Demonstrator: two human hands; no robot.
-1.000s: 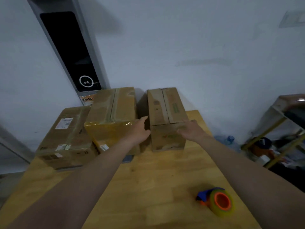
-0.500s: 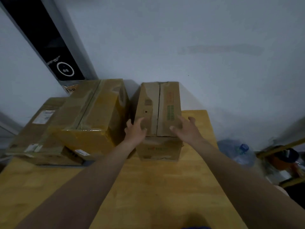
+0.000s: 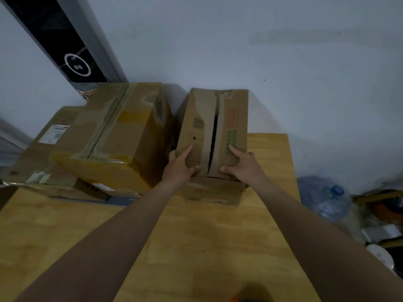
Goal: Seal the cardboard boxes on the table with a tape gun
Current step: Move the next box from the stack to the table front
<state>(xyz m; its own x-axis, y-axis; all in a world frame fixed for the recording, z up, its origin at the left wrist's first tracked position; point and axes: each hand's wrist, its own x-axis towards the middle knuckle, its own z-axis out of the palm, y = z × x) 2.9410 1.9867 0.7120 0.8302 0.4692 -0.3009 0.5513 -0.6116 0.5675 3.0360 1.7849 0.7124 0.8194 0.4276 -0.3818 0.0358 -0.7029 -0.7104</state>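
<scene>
Cardboard box (image 3: 204,136): stood at the far edge of the table (image 3: 196,240) by the wall, top flaps parted by a dark slit.
Left hand (image 3: 180,168): fingers straight, pressed on the left flap.
Right hand (image 3: 243,167): lay spread flat on the right flap.
Flap print: was too blurred to read.
Near edge: dark smudge (image 3: 250,298) with an orange speck, cut off, unidentifiable.
Taped box (image 3: 113,136): sat just left.

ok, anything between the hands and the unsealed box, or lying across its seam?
Nothing visible. The left hand and right hand press the top flaps of the unsealed box near its front edge, one each side of the open seam, which is bare.
</scene>
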